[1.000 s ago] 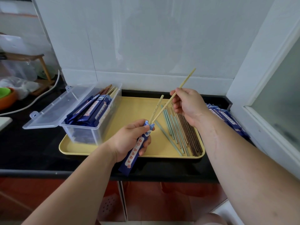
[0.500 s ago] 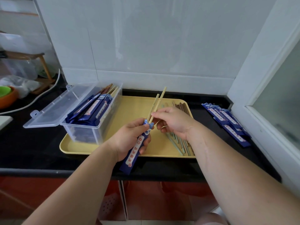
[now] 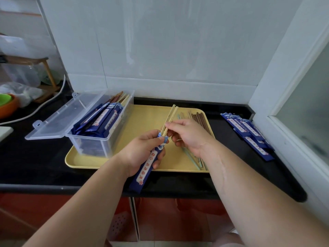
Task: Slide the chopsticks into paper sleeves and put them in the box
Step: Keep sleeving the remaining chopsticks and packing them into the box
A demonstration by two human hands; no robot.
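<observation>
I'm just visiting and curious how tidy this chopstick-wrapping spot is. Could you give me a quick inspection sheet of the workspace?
Surface: black counter with a yellow tray on it.
Job's things: clear box, lid open, on the tray's left end, holding sleeved chopsticks; loose chopsticks on the tray's right; spare sleeves on the counter beyond.
Clutter: orange bowl and plastic bags, far left.
Hands: left hand grips a blue sleeve; right hand pinches a pale chopstick pair with its fingers, tips in the sleeve's mouth.
Cables: white cable on the counter, far left.
Surroundings: white tiled wall behind; window frame at right.
</observation>
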